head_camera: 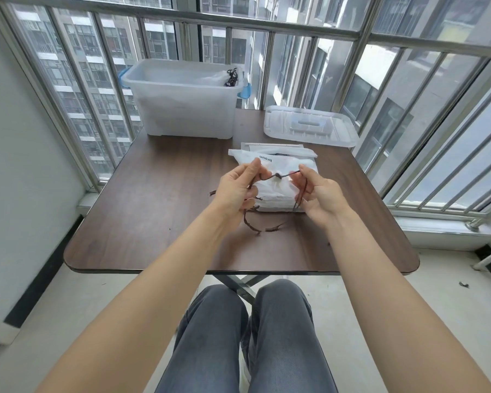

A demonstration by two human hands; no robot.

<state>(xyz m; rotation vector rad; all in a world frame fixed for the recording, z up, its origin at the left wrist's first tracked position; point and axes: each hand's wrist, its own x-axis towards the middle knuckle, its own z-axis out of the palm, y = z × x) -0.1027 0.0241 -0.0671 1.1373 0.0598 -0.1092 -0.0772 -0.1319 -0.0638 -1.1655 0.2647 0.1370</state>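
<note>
A thin dark brown cord with a small knot in its middle is stretched between both hands above the table. My left hand pinches one side of it and my right hand pinches the other. Loose ends of the cord hang down and lie on the tabletop near the front of a white plastic packet, which sits under the hands.
The brown table carries a translucent storage bin at the back left with dark cords on its rim, and the bin's lid at the back right. A metal window railing runs behind and to the right. My knees are below the table's front edge.
</note>
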